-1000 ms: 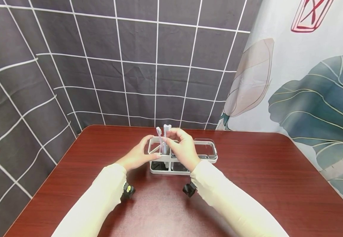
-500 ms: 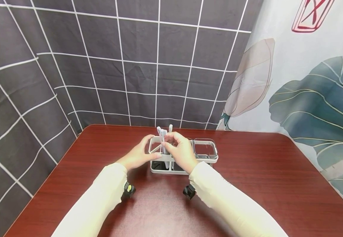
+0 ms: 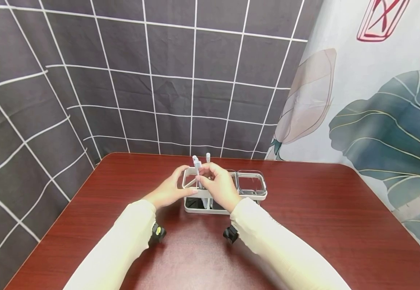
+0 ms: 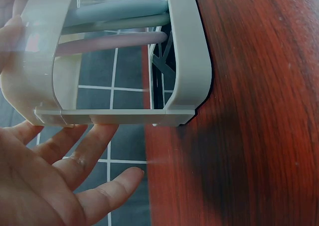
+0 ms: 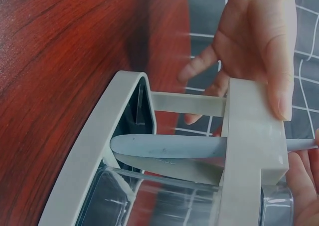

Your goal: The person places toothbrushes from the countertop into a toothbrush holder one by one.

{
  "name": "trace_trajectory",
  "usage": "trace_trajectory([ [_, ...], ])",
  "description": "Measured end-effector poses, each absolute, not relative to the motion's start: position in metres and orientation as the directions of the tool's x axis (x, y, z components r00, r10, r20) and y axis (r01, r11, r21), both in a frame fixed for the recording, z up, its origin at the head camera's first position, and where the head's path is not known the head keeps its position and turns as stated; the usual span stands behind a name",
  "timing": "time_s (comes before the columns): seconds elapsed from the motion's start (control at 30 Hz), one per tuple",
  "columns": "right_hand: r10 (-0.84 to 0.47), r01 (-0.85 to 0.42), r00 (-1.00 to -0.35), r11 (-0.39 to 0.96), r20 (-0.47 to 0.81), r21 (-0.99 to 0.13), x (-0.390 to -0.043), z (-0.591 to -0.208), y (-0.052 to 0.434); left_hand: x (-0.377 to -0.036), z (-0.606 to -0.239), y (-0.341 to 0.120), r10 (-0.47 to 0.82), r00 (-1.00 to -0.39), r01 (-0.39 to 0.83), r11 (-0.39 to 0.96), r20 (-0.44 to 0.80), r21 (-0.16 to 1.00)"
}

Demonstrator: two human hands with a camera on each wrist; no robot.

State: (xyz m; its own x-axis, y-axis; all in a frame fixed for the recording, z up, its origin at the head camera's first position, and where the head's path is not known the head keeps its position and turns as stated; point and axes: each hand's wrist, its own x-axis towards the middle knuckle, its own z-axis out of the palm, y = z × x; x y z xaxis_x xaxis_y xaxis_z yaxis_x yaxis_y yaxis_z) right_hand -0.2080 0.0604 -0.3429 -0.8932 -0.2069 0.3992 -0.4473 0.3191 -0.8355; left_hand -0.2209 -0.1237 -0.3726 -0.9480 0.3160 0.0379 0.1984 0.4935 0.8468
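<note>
A white toothbrush holder (image 3: pixel 195 210) stands on the table. My left hand (image 3: pixel 170 189) grips its left end, the thumb on the front of the upper rim and the fingers reaching around the end. My right hand (image 3: pixel 219 183) pinches a pale blue toothbrush (image 5: pixel 169 146) near its upper part, its handle down inside the left compartment. Beside it in the left wrist view are a grey-green toothbrush (image 4: pixel 119 25) and a pink toothbrush (image 4: pixel 112 43). Another brush head (image 3: pixel 208 157) pokes up behind my right fingers; which handle it belongs to is hidden.
A clear cup (image 3: pixel 250 172) sits in the holder's right end, and a second clear cup is partly covered by my right hand. The red-brown wooden table (image 3: pixel 322 217) meets a dark gridded curtain (image 3: pixel 170 96) at the back. A leaf-patterned curtain (image 3: pixel 395 133) hangs to the right.
My right hand has shifted slightly left and down with the pinched toothbrush, which moved toward the left brush. A brush head behind my fingers has come into sight. The left hand stays put.
</note>
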Motion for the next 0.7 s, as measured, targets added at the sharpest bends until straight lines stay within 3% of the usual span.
trace_trajectory([
  [0.7,-0.236,-0.423,-0.905,0.396,0.355,-0.815,-0.2046,-0.3406,0.0571,-0.2205,-0.3738,-0.1236,0.302,-0.952,0.204,0.509,0.048,0.836],
])
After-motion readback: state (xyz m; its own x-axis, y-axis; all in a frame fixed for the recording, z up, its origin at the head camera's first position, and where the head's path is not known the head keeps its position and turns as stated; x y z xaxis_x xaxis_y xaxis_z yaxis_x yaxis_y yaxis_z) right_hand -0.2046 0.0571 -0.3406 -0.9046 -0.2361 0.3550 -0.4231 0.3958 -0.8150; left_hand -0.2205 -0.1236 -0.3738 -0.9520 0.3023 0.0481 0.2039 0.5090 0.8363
